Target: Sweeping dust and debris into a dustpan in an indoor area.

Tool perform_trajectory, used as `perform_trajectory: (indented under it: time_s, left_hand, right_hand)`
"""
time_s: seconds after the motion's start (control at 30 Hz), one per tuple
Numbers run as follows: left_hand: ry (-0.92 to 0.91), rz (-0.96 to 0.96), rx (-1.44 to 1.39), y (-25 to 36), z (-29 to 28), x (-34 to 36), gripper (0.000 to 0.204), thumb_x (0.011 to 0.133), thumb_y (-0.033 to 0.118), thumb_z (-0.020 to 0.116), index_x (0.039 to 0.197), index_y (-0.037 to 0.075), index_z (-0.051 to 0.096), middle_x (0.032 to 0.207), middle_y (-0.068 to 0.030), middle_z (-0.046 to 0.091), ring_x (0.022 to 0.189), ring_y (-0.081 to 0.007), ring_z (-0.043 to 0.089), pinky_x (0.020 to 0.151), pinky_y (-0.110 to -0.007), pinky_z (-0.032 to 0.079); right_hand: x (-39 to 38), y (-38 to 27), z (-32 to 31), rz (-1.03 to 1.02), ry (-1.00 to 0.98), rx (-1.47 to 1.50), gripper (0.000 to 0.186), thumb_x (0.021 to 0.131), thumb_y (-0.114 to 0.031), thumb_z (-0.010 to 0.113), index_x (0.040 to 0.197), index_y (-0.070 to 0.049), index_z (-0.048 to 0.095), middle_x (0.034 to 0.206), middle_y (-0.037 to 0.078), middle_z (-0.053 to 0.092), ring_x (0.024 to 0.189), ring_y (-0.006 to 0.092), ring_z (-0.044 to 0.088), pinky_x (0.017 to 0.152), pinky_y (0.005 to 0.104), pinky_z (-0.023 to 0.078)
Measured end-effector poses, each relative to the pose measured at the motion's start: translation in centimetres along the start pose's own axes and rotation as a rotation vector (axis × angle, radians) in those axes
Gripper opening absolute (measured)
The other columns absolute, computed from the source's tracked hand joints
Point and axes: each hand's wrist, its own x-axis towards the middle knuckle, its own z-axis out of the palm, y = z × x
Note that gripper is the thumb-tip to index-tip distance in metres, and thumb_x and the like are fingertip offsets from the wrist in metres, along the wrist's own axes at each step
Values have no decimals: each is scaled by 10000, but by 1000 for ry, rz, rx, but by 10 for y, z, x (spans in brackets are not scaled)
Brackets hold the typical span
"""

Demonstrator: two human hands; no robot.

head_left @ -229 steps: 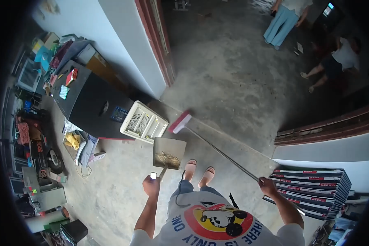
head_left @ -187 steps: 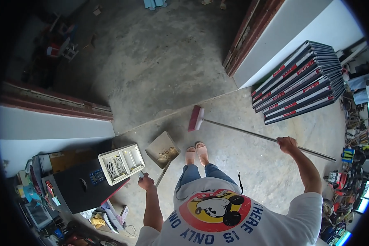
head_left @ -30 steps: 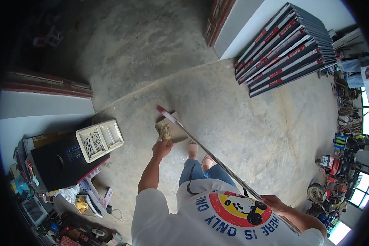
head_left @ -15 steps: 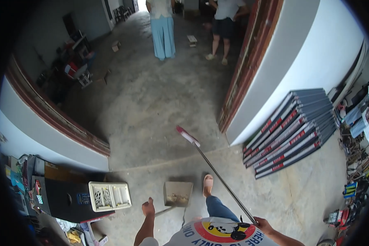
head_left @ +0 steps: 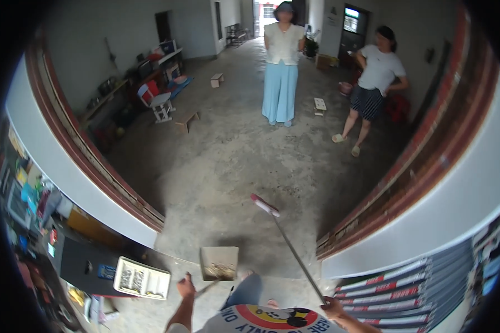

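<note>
My left hand [head_left: 186,285] is closed round the handle of a long-handled dustpan [head_left: 219,255]. The pan is pale and boxy, with light brown debris lying inside it; it is near the doorway line on the floor. In my right hand [head_left: 332,307] is the upper end of the metal stick of a broom [head_left: 265,206]. Its narrow pink-and-white head is beyond the dustpan and to its right, at or close to the concrete floor. Small dark bits are scattered on the floor around and past the broom head.
Two people stand ahead, one in wide blue trousers [head_left: 279,89], one in dark shorts [head_left: 368,102]. Low stools [head_left: 217,80] and a chair [head_left: 160,105] stand inside. A cream tray [head_left: 143,278] sits at left; stacked dark panels [head_left: 389,297] lean at right. Red-brown door frames flank me.
I have stepped forward toward the doorway and my view has lifted, showing more of the room. The dustpan and broom have come forward with me, both still held.
</note>
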Motion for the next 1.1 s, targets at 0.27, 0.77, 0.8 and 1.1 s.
perform_trajectory:
  time_s: [0.27, 0.77, 0.8, 1.1]
  left_hand:
    - [86, -278, -129, 131, 93, 126, 510, 784, 429, 619, 604, -47, 598, 549, -133, 571, 475, -226, 532, 491, -383, 430]
    - [5, -281, -128, 336, 254, 305, 514, 782, 432, 569, 562, -30, 524, 467, -125, 496, 415, -226, 491, 457, -377, 421]
    - [12, -233, -101, 350, 268, 321, 514, 782, 432, 569, 562, -30, 524, 467, -125, 496, 415, -226, 491, 457, -377, 421]
    - [-65, -287, -169, 546, 389, 416, 472, 785, 444, 619, 684, -15, 578, 553, -93, 504, 524, -198, 491, 481, -364, 407]
  right_hand:
    - [202, -92, -7, -147, -50, 62, 343, 736, -265, 679, 1025, -87, 630, 700, 122, 633, 617, 192, 617, 578, 339, 481]
    - [375, -246, -122, -93, 44, -152, 348, 647, -194, 572, 960, -58, 638, 864, 205, 642, 861, 314, 639, 767, 368, 479]
    - [384, -268, -134, -18, 50, -244, 391, 617, -158, 543, 985, -62, 632, 892, 222, 633, 882, 368, 615, 781, 394, 473]
    - [529, -324, -193, 213, 87, -248, 312, 625, -132, 553, 919, -61, 630, 845, 235, 622, 839, 395, 601, 751, 451, 470]
